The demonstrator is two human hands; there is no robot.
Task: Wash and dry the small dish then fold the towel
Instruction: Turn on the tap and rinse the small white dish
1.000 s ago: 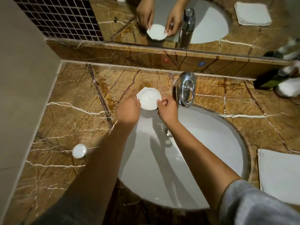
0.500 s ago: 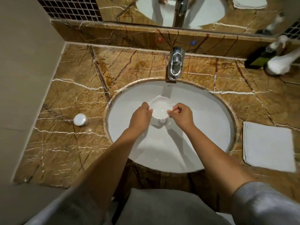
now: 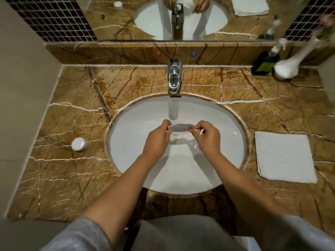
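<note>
Left hand (image 3: 157,137) and right hand (image 3: 206,137) each pinch one end of the dish (image 3: 181,128), fingers clamped on its rim, at frame centre over the basin (image 3: 126,142). A second ago the dish was held at the surface edge beside the tap (image 3: 174,77), its open face toward the camera; it has since been carried down into the basin and tipped, so only its edge shows as a thin white sliver. No water stream is visible from the tap. Judgement: the washing step is barely begun or a rinse is being tipped out; drying has not started. The dish is small, white, with a scalloped rim, apparently intact. The towel (image 3: 284,156) lies folded flat on the surface at frame right, untouched.
</note>
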